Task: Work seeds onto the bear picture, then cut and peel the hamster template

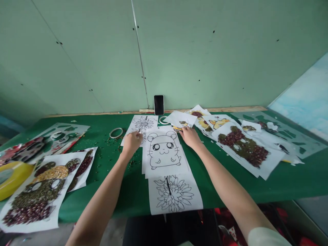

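Observation:
A white sheet with a line drawing of a hamster point(164, 152) lies in the middle of the green table point(128, 191). My left hand point(132, 142) rests at its upper left corner with fingers curled closed. At the upper right corner, my right hand point(189, 136) pinches the paper's edge. A flower drawing point(174, 194) lies under the hamster sheet toward me. Another flower sheet point(142, 124) lies beyond it.
Seed-covered bear pictures lie at left point(38, 194) and right point(243, 145). A black phone point(159, 105) leans on the wall. A tape ring point(116, 133) and a yellow tape roll point(11, 177) sit on the left. More sheets pile at right.

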The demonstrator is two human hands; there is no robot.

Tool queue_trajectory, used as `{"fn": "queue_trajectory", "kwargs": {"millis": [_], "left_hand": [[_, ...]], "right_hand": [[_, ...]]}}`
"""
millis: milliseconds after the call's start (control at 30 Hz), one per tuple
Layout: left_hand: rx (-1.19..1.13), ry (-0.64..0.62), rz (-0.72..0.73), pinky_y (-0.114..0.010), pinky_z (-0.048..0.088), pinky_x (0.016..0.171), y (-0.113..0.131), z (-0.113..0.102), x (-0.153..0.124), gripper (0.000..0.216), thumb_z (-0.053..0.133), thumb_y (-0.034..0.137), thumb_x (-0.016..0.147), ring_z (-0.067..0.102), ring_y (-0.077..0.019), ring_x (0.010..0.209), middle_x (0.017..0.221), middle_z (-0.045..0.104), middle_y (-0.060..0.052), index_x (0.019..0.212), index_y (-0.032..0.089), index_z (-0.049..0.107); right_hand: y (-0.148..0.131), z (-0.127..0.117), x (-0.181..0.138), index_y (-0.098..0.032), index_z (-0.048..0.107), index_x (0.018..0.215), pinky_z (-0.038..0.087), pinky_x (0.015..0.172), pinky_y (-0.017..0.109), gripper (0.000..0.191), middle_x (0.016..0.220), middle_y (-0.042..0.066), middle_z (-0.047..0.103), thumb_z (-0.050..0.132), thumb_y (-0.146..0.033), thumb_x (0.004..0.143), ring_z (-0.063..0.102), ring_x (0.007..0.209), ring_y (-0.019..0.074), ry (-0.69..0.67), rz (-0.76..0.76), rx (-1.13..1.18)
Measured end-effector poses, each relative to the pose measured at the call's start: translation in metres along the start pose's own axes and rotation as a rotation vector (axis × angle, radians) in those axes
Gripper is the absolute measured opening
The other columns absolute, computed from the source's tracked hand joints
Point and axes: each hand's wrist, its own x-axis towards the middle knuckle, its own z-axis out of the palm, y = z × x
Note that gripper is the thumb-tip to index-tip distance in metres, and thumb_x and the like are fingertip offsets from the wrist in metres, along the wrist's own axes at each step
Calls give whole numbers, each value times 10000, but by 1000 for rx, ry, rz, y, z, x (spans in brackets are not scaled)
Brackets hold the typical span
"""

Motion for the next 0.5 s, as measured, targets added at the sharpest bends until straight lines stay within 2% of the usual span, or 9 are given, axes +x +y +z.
{"fn": "queue_trajectory", "kwargs": {"millis": [67, 167, 233, 300, 400, 500], "left_hand": [[47, -28, -6, -308, 430, 697, -3, 6, 0, 215, 624, 334, 937, 683, -256, 805, 861, 794, -121, 777, 206, 691], [103, -37, -9, -301, 444, 712, -7, 13, 2, 178, 618, 292, 941, 682, -246, 820, 893, 799, -99, 817, 204, 712], [140, -17, 6, -298, 472, 757, -9, 17, 3, 150, 612, 256, 937, 698, -250, 878, 951, 804, -97, 863, 200, 731], [174, 5, 36, -301, 491, 798, -12, 20, 5, 131, 615, 229, 933, 706, -260, 945, 1008, 802, -104, 898, 195, 737], [212, 11, 73, -307, 500, 803, -17, 23, 6, 108, 624, 205, 933, 704, -265, 974, 1033, 788, -113, 886, 198, 722], [213, 7, 99, -309, 502, 789, -20, 26, 6, 102, 633, 190, 932, 700, -259, 952, 1018, 779, -114, 867, 201, 712]], "right_hand": [[1, 1, -5, -243, 749, 1104, 561, 879, 558, 322, 990, 192, 683, 492, -437, 1096, 659, 1004, 373, -2, -44, -67], [-11, -5, -5, -205, 769, 1183, 560, 923, 609, 341, 1074, 220, 688, 498, -395, 1101, 644, 1118, 423, -19, -43, -108], [-25, -15, -1, -162, 766, 1209, 548, 965, 619, 303, 1199, 247, 677, 552, -329, 1075, 631, 1181, 441, -5, -14, -125], [-43, -32, 4, -154, 767, 1200, 544, 991, 592, 272, 1217, 236, 685, 583, -300, 1063, 641, 1176, 415, 42, -4, -60], [-79, -70, 2, -195, 782, 1090, 571, 938, 460, 295, 1039, 138, 730, 546, -371, 1113, 683, 987, 277, 109, -76, 342], [-126, -122, -27, -239, 803, 1151, 564, 753, 354, 323, 960, 66, 745, 581, -472, 1132, 665, 827, 190, 96, -244, 838]]}}
